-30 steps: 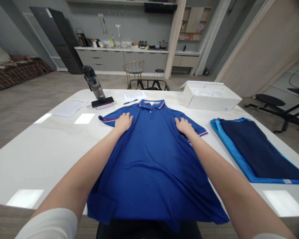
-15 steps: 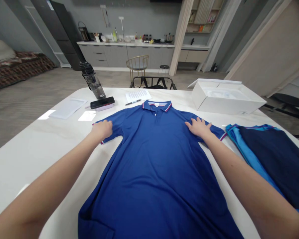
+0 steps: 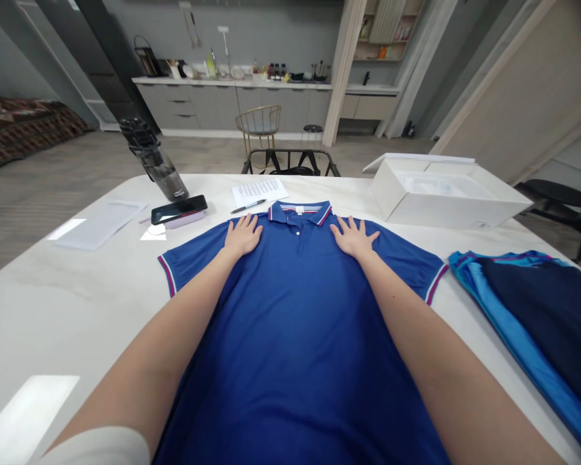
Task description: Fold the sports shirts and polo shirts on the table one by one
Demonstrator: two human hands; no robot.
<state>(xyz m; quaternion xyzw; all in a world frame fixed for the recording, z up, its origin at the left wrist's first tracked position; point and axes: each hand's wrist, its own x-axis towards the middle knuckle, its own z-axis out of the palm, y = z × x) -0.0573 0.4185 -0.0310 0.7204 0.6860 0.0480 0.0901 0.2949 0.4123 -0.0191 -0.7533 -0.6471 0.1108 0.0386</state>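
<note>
Head view: a blue shirt lies on the table, from frame center to bottom edge. The left hand and right hand rest outspread, palms down, on its shoulders.

White veined table bearing a spread blue polo shirt, folded clothes, open white box, bottle, pen, printed sheet.

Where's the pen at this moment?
In the head view, the pen lies left of centre, along the near edge of the printed sheet, just beyond the left hand and left of the collar of the blue shirt.
</note>
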